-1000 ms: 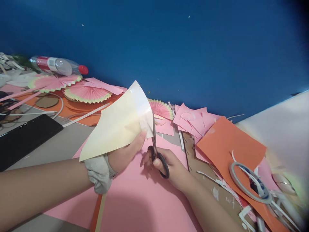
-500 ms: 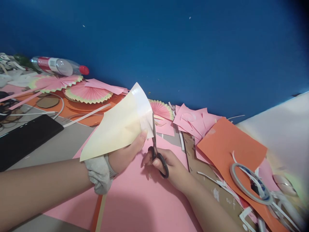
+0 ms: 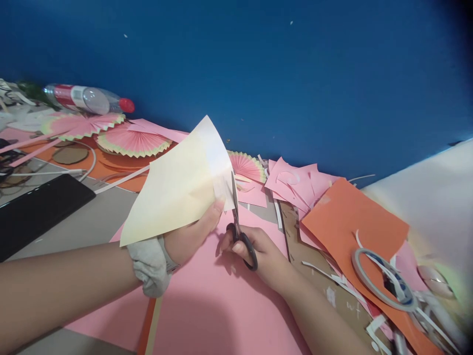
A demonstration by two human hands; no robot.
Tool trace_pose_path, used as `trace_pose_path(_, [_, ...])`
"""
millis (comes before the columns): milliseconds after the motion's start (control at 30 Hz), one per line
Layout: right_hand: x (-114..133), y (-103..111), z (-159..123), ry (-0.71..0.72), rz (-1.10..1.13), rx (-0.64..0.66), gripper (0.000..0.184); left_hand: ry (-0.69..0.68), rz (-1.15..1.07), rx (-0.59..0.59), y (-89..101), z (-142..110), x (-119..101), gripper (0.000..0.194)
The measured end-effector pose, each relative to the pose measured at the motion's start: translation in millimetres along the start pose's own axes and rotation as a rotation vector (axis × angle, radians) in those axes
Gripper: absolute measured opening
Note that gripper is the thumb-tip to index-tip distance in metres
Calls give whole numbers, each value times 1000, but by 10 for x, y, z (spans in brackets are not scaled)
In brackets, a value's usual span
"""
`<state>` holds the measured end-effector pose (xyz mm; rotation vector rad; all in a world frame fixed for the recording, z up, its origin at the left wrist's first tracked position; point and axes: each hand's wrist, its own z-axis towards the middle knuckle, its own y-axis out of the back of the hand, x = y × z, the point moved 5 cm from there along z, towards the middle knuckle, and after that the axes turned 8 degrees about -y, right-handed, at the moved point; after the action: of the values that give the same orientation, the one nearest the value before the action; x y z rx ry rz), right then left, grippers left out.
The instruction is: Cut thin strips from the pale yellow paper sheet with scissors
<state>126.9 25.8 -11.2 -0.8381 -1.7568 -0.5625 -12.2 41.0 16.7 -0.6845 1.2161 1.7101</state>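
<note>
Cream paper sheet, head view: at 9 o'clock from frame centre, curved, held up over a pink sheet. Left hand grips it at its 5 o'clock, thumb pressed on the near face; other fingers mostly hidden, can't tell their spread. Right hand has fingers curled around the black handles of the scissors; blades point to 12, right by the sheet's right edge. Can't tell if they bite. Bottle at 10, phone at 9, tape roll at 4.
</note>
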Motion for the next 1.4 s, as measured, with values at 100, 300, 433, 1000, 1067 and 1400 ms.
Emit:
trace_pose_path(100, [-8, 7, 1, 4, -15, -5, 40, -28, -4, 24, -10, 7, -23, 37])
trace_pose_path(300, [45, -2, -32, 6, -55, -3, 44, 2, -26, 1, -2, 8, -17, 36])
trace_pose_path(433, [59, -4, -38, 8, -74, 4, 45, 33, -19, 35, -8, -14, 20, 38])
trace_pose_path(1000, [18, 2, -28, 33, -18, -15, 42, 97, -33, 50, -31, -26, 22, 28])
trace_pose_path(1067, [17, 0, -27, 32, -11, -16, 42, 89, -33, 50, -30, -22, 6, 25])
trace_pose_path(1400, [18, 5, -21, 25, -15, -17, 43, 86, -36, 74, -44, -19, 33, 30])
